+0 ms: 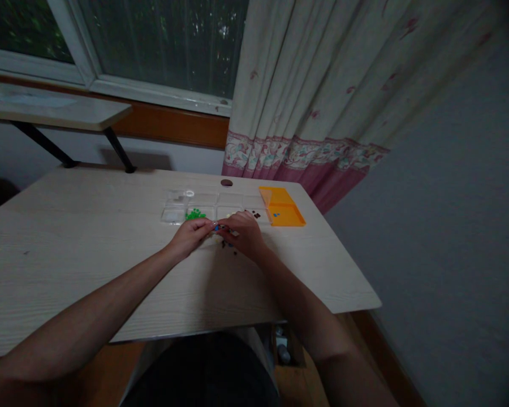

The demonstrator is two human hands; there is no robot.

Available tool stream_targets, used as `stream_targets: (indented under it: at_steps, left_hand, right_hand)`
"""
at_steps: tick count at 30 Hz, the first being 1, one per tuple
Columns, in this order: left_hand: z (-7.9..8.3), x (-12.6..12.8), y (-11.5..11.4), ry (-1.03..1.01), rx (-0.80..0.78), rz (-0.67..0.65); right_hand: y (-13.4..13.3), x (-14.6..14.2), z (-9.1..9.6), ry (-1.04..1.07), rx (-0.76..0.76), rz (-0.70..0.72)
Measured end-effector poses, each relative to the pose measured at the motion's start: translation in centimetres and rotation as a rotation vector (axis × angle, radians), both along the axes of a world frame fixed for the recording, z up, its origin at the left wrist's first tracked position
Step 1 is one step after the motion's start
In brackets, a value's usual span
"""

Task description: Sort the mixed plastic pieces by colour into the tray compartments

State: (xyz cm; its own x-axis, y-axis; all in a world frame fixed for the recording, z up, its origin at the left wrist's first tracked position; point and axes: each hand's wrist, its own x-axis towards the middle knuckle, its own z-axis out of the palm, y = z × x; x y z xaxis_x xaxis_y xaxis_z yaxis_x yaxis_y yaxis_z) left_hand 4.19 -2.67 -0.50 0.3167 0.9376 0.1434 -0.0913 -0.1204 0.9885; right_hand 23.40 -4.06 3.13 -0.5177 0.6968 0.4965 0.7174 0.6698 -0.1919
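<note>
My left hand [189, 237] and my right hand [245, 233] meet just in front of a clear compartment box [173, 217]. Their fingertips pinch around a small blue piece [216, 228], too small to make out its exact kind. Green pieces [195, 214] lie heaped in one front compartment, close beyond my left hand. Dark brown pieces [257, 215] show in another compartment past my right hand, which partly hides the box. Several loose dark bits [224, 244] are scattered on the table below the hands.
An orange tray [294, 216] with a few blue pieces [276, 215] adjoins the box at its right. A round dark disc [226, 183] sits behind it. On the left, a raised shelf [89, 115] stands on the wooden table [89, 226]. Curtains [297, 113] hang behind.
</note>
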Motion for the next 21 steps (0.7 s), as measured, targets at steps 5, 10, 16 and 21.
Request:
stream_targets:
  at_steps: [5,10,16,21]
  left_hand:
    - [0.8,-0.3,-0.2,0.23,0.291,0.094]
    - [1.0,-0.6,-0.1,0.295,0.392,0.121]
    - [1.1,-1.0,0.0,0.333,0.48,0.106]
    - [1.1,-1.2,0.1,0.376,0.538,0.1]
  right_hand:
    - [0.9,1.3,-0.2,0.06,0.028,-0.045]
    - [3.2,5.4,-0.5,0.191,0.057,-0.411]
    - [4.4,9.6,-2.1,0.298,0.005,-0.826]
    - [4.8,11.7,-3.2,0.345,-0.016,-1.013]
